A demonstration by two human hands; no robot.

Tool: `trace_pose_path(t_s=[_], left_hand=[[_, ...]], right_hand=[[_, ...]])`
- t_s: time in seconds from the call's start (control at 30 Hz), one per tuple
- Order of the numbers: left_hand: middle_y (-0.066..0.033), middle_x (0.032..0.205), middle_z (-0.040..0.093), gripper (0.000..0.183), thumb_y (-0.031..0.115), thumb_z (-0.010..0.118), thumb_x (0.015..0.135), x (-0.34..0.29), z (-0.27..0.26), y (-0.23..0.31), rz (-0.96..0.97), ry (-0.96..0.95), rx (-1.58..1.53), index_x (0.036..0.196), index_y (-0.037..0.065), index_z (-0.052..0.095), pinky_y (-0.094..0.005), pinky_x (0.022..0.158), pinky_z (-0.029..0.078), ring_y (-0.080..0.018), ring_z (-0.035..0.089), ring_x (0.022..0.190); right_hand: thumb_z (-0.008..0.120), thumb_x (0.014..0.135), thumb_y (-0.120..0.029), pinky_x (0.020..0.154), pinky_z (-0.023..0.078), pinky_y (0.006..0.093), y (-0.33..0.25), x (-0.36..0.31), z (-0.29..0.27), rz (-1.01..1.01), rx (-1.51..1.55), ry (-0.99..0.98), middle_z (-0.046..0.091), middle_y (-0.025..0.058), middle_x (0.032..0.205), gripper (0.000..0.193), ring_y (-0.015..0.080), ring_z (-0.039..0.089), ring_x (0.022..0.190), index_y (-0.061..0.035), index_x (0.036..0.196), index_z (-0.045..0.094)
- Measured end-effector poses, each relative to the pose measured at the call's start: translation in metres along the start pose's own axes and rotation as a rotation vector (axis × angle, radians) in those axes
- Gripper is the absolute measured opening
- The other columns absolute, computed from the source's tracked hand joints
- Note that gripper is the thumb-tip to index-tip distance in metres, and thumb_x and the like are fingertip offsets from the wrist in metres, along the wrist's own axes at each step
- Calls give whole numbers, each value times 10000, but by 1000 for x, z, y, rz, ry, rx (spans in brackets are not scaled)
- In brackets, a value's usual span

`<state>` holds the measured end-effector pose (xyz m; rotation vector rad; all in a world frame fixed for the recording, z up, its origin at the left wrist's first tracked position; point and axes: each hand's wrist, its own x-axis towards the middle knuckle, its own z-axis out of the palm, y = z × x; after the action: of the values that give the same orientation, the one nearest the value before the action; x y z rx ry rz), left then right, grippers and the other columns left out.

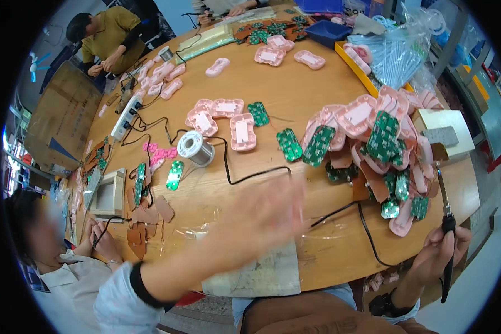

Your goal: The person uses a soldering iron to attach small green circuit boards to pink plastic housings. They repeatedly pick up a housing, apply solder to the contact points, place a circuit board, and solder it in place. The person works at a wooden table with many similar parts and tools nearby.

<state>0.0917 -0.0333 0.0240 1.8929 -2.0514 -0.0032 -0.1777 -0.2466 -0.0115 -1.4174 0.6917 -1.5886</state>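
Note:
My left hand reaches across the near middle of the table, smeared by motion. Its fingers are too blurred to tell whether they hold anything. At the right edge, my right hand is closed round the black handle of a soldering iron, whose metal tip points up beside a heap. That heap mixes pink plastic shells, green circuit boards and brown pieces. A worn pale work mat lies under my left forearm. Beyond my left hand are a loose green circuit board and a spool of solder wire.
Black cords snake across the table from a white power strip. A person sits at the left; others work at the far side. A yellow tray stands at the back right, near a white box.

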Motion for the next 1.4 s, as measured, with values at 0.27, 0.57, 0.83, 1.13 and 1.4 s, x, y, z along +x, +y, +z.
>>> trace_pose_path(t_s=[0.27, 0.57, 0.83, 1.13, 1.4], left_hand=[[-165, 1408, 420, 468, 6, 625, 715, -69, -4, 64, -269, -283, -72, 1146, 186, 656, -460, 1048, 368, -380, 444, 1257], [-128, 921, 555, 133, 84, 680, 759, -36, 51, 14, -890, 180, -114, 879, 28, 666, -471, 817, 402, -336, 515, 939], [-135, 825, 649, 77, 61, 657, 856, -51, 21, 81, -1055, 347, -648, 902, 2, 637, -330, 573, 488, -240, 628, 627], [-107, 849, 665, 94, -32, 663, 838, -39, 24, 130, -1094, 617, -1039, 911, -32, 604, -280, 625, 516, -173, 656, 716], [-80, 766, 628, 73, -35, 688, 799, -44, 25, 127, -969, 371, -448, 809, -24, 616, -246, 559, 446, -152, 570, 650]], right_hand=[[562, 857, -173, 516, 340, 216, -13, -16, 11, 5, 66, -90, 495, 90, 683, 268, 116, 430, 560, -21, 1047, 448], [615, 859, -208, 572, 382, 252, -39, -55, 23, -18, 89, -459, 498, 72, 608, 303, 133, 477, 569, -66, 986, 379], [632, 877, -165, 529, 440, 263, -34, -62, 32, 52, 235, -763, 641, 138, 739, 325, 141, 552, 549, -26, 1070, 410], [791, 725, -25, 513, 465, 279, -21, -91, 77, 73, 161, -1056, 660, 94, 743, 317, 179, 620, 588, -34, 1010, 653], [811, 681, 4, 473, 390, 303, -28, -66, 78, -175, 120, -1176, 553, 70, 656, 408, 211, 523, 522, -78, 1057, 676]])
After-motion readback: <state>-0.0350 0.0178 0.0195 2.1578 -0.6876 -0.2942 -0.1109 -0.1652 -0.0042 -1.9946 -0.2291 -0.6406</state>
